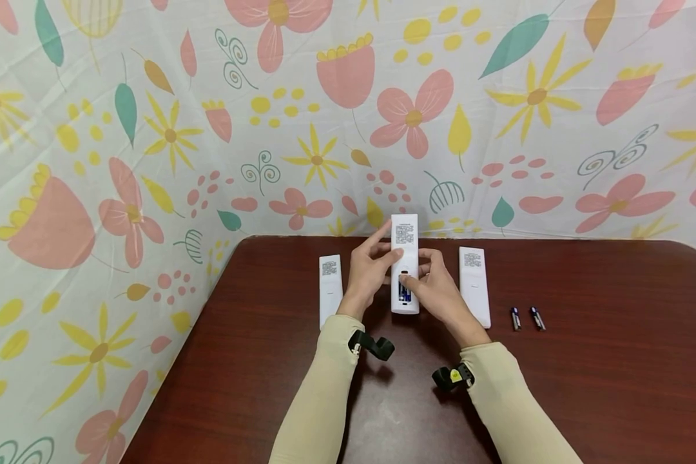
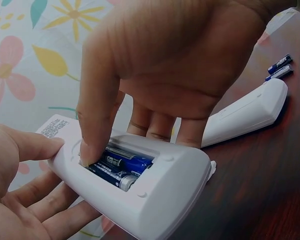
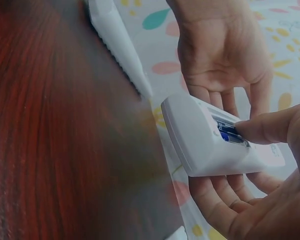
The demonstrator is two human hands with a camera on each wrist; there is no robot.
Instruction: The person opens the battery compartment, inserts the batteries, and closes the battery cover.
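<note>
A white remote control [image 1: 405, 241] is held up above the table, its back facing the head camera. My left hand [image 1: 367, 274] grips its left side, thumb on the back and fingers underneath. My right hand [image 1: 443, 293] holds the other side, with fingers around the edge. The right thumb [image 3: 265, 127] presses into the uncovered battery compartment, at the upper end of the batteries. Two blue batteries [image 2: 125, 162] lie side by side in that compartment, partly hidden by the thumb.
On the dark wooden table [image 1: 267, 386], a second white remote [image 1: 330, 283] lies left of my hands and a third remote [image 1: 474, 287] lies right. Two loose batteries, one [image 1: 515, 319] beside another [image 1: 537, 318], lie farther right. A flower-patterned cloth [image 1: 301, 161] hangs behind the table.
</note>
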